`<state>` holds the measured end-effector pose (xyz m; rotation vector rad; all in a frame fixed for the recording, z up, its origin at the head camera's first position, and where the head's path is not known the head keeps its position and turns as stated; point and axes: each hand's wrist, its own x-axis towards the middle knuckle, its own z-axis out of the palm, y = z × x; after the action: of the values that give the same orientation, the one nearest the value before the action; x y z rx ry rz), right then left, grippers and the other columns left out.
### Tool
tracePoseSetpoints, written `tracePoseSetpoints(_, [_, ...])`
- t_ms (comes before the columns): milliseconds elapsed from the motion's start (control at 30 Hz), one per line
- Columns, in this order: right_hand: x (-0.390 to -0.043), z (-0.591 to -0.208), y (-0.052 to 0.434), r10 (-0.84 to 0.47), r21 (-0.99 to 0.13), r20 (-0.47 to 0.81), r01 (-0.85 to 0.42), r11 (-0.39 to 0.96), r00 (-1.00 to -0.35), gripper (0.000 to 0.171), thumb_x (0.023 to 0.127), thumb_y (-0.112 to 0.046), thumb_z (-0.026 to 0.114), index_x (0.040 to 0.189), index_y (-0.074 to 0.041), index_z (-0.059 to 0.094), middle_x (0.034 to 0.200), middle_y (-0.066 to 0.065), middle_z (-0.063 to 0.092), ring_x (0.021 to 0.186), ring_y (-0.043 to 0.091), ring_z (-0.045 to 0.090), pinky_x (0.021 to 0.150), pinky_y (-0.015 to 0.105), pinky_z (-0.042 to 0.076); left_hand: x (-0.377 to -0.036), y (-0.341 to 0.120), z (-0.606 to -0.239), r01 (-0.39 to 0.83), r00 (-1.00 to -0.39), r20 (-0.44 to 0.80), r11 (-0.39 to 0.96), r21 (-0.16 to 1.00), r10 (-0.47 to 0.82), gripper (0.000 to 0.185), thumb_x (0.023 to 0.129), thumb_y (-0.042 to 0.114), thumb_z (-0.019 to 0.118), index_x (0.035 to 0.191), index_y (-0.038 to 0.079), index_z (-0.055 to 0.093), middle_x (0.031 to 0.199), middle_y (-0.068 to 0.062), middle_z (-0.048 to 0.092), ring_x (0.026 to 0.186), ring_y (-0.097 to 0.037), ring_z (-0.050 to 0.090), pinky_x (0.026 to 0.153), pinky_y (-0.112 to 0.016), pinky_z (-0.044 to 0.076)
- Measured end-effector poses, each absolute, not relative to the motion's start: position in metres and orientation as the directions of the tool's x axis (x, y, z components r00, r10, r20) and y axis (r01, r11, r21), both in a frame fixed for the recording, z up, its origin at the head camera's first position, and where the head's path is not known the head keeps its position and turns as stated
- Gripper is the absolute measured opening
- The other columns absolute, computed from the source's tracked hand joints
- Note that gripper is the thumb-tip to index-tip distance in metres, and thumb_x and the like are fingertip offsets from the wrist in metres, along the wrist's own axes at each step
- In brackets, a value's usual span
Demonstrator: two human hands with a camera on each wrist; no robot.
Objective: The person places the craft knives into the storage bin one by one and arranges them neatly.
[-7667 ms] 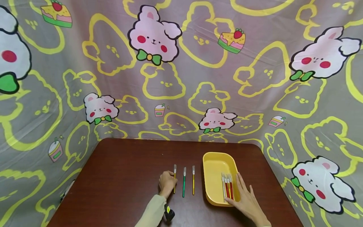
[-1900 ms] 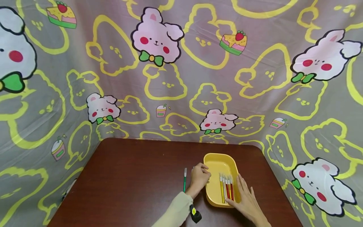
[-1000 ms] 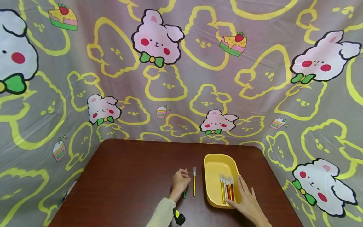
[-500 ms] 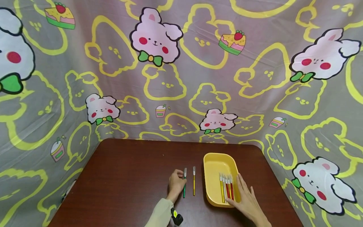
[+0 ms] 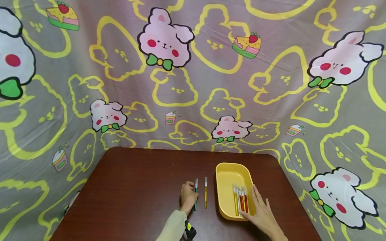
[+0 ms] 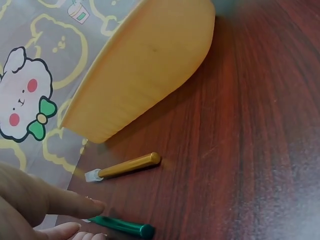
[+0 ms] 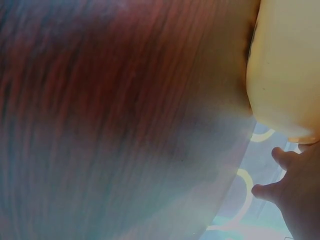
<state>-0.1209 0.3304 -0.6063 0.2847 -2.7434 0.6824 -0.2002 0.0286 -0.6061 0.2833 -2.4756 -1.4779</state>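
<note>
left grip pinching green brush; right grip flat against yellow tray.

left arm: pale cream sleeve | black wrist device, yellow-green mark | right arm: bare

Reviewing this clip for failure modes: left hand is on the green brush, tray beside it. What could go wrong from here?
1. The left hand touches the green brush only from its side; the round handle could roll away.
2. The yellow brush lies close beside it and could get knocked.
3. The right hand rests flat on the tray rim; the tray may shift if that hand slips.
</note>
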Motion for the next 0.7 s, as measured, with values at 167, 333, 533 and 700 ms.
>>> tracePoseSetpoints(167, [-0.122, -0.606, 0.331, -0.118, -0.423, 0.325, -0.256, 0.869, -0.938, 0.112, 0.082, -0.049, 0.086, 0.163, 0.005, 0.030, 0.170, 0.022, 0.026, 0.136, 0.056, 0.050, 0.104, 0.084, 0.025, -0.204, 0.030, -0.610, -0.031, -0.945, 0.137, 0.501, 0.865, -0.296, 0.040, 0.061, -0.016, 0.077, 0.096, 0.002, 0.069, 0.084, -0.007, 0.060, 0.076, -0.030, 0.061, 0.071, -0.047, 0.052])
tracePoseSetpoints(333, [-0.123, -0.606, 0.331, -0.116, -0.420, 0.318, -0.249, 0.873, -0.941, 0.113, 0.082, -0.050, 0.086, 0.163, 0.005, 0.029, 0.170, 0.022, 0.026, 0.136, 0.056, 0.050, 0.104, 0.084, 0.025, -0.205, 0.026, -0.606, -0.026, -0.952, 0.139, 0.525, 0.851, -0.273, 0.030, 0.063, -0.015, 0.072, 0.089, 0.000, 0.072, 0.076, -0.006, 0.065, 0.073, -0.031, 0.063, 0.068, -0.047, 0.053])
tracePoseSetpoints(533, [-0.123, -0.607, 0.331, -0.114, -0.421, 0.308, -0.242, 0.874, -0.945, 0.113, 0.082, -0.051, 0.085, 0.163, 0.005, 0.028, 0.171, 0.021, 0.024, 0.137, 0.056, 0.049, 0.105, 0.084, 0.024, -0.207, 0.020, -0.599, -0.062, -0.966, 0.079, 0.513, 0.856, -0.248, 0.020, 0.065, -0.009, 0.074, 0.083, -0.002, 0.074, 0.071, -0.006, 0.068, 0.071, -0.030, 0.066, 0.062, -0.045, 0.055])
tracePoseSetpoints(700, [-0.123, -0.607, 0.331, -0.116, -0.418, 0.293, -0.236, 0.877, -0.949, 0.114, 0.083, -0.051, 0.084, 0.164, 0.004, 0.027, 0.169, 0.024, 0.026, 0.138, 0.055, 0.047, 0.106, 0.084, 0.023, -0.206, 0.017, -0.588, -0.115, -0.970, 0.014, 0.508, 0.854, -0.244, 0.017, 0.068, -0.006, 0.079, 0.083, 0.001, 0.077, 0.077, -0.008, 0.073, 0.075, -0.031, 0.069, 0.064, -0.044, 0.055])
